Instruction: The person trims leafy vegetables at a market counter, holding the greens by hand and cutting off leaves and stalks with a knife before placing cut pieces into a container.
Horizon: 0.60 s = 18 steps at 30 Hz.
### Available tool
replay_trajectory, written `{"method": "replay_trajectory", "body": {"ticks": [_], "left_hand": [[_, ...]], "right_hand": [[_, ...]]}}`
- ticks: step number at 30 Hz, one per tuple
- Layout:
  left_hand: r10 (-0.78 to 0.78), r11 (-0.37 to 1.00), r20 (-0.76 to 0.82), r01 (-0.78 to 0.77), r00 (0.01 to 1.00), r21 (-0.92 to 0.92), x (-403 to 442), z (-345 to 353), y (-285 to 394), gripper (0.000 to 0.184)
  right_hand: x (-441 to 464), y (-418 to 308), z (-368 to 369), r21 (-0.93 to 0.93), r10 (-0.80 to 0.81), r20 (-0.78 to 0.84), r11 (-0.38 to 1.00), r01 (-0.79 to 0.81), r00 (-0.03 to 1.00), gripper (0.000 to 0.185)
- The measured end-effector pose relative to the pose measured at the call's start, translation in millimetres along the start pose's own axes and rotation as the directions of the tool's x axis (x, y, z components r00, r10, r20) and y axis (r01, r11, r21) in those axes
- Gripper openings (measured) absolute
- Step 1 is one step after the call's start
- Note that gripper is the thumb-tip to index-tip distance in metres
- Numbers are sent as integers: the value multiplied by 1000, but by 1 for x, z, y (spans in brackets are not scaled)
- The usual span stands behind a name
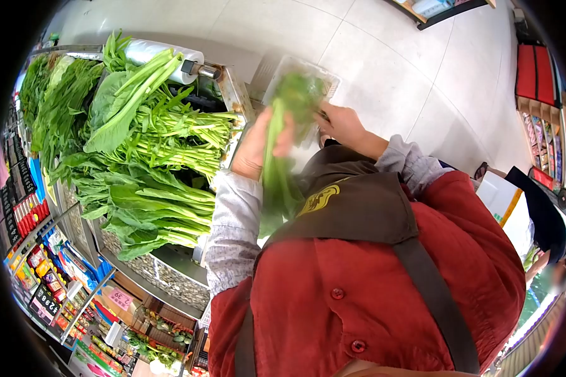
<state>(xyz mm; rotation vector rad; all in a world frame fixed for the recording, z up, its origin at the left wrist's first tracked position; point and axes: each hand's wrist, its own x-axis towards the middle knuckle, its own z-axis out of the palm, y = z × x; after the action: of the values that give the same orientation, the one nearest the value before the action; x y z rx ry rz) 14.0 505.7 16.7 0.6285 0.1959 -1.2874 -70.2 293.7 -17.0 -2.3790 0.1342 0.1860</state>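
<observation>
My left hand (pixel 256 146) is closed around a bunch of leafy greens (pixel 277 179), held upright in front of the apron and blurred by motion. The stalks run through the grip, with leaves at both ends. Close to the upper leaves is my right hand (pixel 347 129), its fingers closed; a small dark bit shows at the fingertips, but I cannot make out what they hold. Below the hands, a pale translucent crate (pixel 333 81) stands on the floor, partly hidden by the greens. To the left, bunches of leafy greens (pixel 163 204) lie piled on a display stand.
A roll of clear plastic bags (pixel 163 58) sits on the stand's far edge, beside a metal rod end (pixel 209 71). Shelves of packaged goods (pixel 38 264) line the lower left. Another person (pixel 541 213) is at the right, near a white box (pixel 502 200). Tiled floor (pixel 383 69) lies ahead.
</observation>
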Motion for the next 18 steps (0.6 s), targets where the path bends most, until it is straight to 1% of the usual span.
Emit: {"method": "replay_trajectory", "body": {"ticks": [1, 2, 3, 5, 6, 7, 9, 10, 11, 12, 13, 14, 15, 16, 17, 18], "left_hand": [[20, 1000, 81, -21, 997, 7, 0, 0, 2, 43], [24, 1000, 78, -25, 997, 9, -1, -1, 4, 43], [20, 1000, 101, -22, 995, 17, -3, -3, 4, 44], [10, 999, 141, -16, 990, 38, -10, -6, 5, 44], [2, 1000, 168, -4, 986, 9, -17, -4, 4, 47], [8, 1000, 156, -10, 988, 14, -27, 7, 6, 47], [54, 998, 234, -56, 971, 1, -55, 32, 8, 51], [62, 996, 276, -76, 959, 40, -68, 45, 9, 55], [61, 983, 239, -100, 969, 154, -86, 60, 14, 56], [167, 929, -7, -155, 986, 336, -109, 91, 17, 59], [97, 902, -61, -62, 993, 428, -129, 108, 29, 56], [81, 831, -44, -43, 996, 554, -143, 119, 36, 53], [60, 745, -34, -22, 998, 667, -154, 129, 44, 49], [131, 476, -56, -13, 990, 879, -164, 142, 56, 45], [220, 146, -104, 72, 970, 987, -170, 154, 67, 41], [307, -181, -151, 213, 940, 960, -176, 165, 77, 38]], "right_hand": [[-8, 11, 4, 49, 71, 13, 996, -72, 997, 25], [-14, 24, 8, 98, 140, 32, 985, -143, 990, 25], [-16, 28, 5, 103, 137, 37, 985, -140, 990, 25], [-17, 33, 5, 223, 96, -58, 972, -80, 994, 25], [-17, 25, 0, 261, 88, -92, 963, -61, 992, 24], [-14, 21, -3, 271, 79, -89, 961, -52, 993, 24], [-10, 17, -5, 288, 7, -174, 957, 44, 985, 24], [-8, 21, 0, 272, 1, -240, 960, 66, 971, 23], [-7, 24, 4, 281, -17, -241, 956, 86, 970, 23], [-5, 26, 4, 265, 27, -182, 964, 23, 983, 24], [-1, 28, 4, 241, 66, -127, 970, -34, 990, 24], [-1, 30, 8, 271, 45, -127, 963, -9, 991, 26], [-2, 33, 12, 249, 19, -107, 968, 9, 994, 27], [-2, 37, 18, 233, -60, -120, 969, 87, 991, 27], [-2, 42, 25, 216, -135, -131, 963, 161, 982, 27], [-3, 45, 29, 219, -154, -134, 959, 181, 979, 27]]}}
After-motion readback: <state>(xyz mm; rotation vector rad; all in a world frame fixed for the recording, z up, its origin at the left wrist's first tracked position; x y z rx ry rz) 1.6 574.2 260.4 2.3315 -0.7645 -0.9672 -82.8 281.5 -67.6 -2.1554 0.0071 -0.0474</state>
